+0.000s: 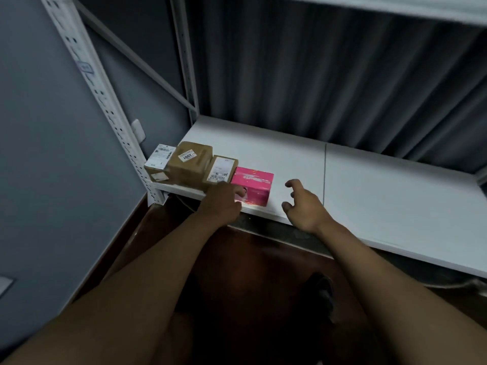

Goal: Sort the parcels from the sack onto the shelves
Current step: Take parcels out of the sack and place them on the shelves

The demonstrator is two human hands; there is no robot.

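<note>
A person leans over a low white shelf point(369, 185), both bare forearms reaching forward from the bottom of the view. Four parcels stand in a row at the shelf's left front corner, each touching or just beside the next. Furthest left is a small brown box with a white label point(158, 162) covering its top. Next to it sits a larger brown box marked 2001 point(191, 160) on a sticker, then a narrower brown box with a long white label point(220, 169). The last in the row is a pink box point(254, 185), its top crossed by clear tape, standing at the shelf's front edge.

The left hand point(224, 200) rests against the near left corner of the pink box, its fingers lying on the box's front face; whether they press or merely touch cannot be told. The right hand point(303, 206) hovers over the bare shelf just to the right of the pink box, apart from it, fingers spread and loosely curled, holding nothing.

The shelf belongs to a white metal rack whose perforated upright point(105, 101) rises at the left, with a diagonal brace behind it. A dark grey curtain point(329, 75) hangs behind the shelf, and a grey wall point(39, 127) stands to the left. Below the shelf lies a dark reddish-brown floor point(250, 259), where a dark shoe point(322, 293) shows.
</note>
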